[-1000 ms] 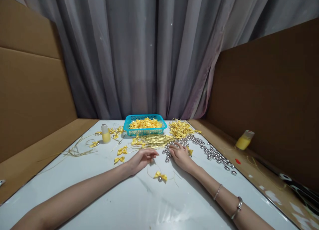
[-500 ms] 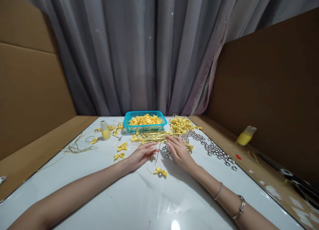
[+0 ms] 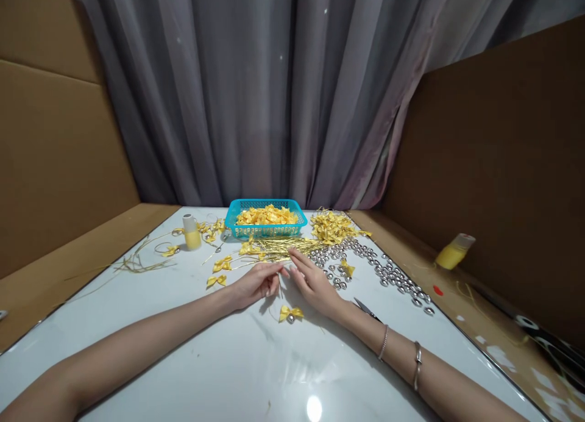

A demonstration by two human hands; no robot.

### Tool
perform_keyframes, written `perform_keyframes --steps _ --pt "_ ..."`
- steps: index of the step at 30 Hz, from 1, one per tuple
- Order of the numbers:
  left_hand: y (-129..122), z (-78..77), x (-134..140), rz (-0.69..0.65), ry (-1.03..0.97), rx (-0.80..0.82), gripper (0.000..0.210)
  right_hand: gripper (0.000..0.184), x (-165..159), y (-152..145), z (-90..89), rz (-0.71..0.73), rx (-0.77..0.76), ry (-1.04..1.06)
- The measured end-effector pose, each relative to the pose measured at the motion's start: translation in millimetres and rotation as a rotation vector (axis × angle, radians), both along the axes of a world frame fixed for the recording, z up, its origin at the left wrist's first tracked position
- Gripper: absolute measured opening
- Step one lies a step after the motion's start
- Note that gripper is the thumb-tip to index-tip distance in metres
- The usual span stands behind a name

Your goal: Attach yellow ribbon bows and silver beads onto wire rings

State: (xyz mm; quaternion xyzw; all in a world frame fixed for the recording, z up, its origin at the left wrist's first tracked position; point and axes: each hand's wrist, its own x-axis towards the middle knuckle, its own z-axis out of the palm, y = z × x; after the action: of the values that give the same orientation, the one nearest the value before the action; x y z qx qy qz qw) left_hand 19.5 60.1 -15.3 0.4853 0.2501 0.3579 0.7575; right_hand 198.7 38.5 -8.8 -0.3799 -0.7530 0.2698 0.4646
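Observation:
My left hand [image 3: 256, 284] is closed in a pinch over the middle of the table, with a thin gold cord [image 3: 280, 277] at its fingertips, mostly hidden. My right hand [image 3: 315, 288] meets it from the right; its fingers are stretched out and its nearest fingertips touch or almost touch the left ones. Just below the hands lies a yellow bow [image 3: 290, 313] with a silver bell [image 3: 291, 319] on it. Beyond them is a bundle of gold cords [image 3: 286, 246]. Loose silver bells [image 3: 338, 282] lie beside the right hand, with scissors [image 3: 365, 308] partly under the right forearm.
A blue basket [image 3: 232, 222] of yellow bows stands at the back, beside a pile of bows on cords [image 3: 333, 227]. More bells [image 3: 402, 282] spread along the right. A yellow glue bottle [image 3: 192, 236] stands at left; another bottle [image 3: 454, 252] is beyond the right edge.
My right hand has moved left to the left hand's fingertips, uncovering bells and the scissors. The cord that hung between the hands now shows only as a short piece.

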Motion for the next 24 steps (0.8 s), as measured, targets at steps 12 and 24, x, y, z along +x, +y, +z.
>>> perform_keyframes --steps 12,24 --pt "1 2.5 -2 0.048 -0.003 -0.125 0.020 0.030 -21 47 37.8 0.297 -0.471 0.478" --pt "1 5.5 -2 0.123 -0.035 -0.230 0.016 0.027 -29 75 118.8 0.697 -0.628 -0.096"
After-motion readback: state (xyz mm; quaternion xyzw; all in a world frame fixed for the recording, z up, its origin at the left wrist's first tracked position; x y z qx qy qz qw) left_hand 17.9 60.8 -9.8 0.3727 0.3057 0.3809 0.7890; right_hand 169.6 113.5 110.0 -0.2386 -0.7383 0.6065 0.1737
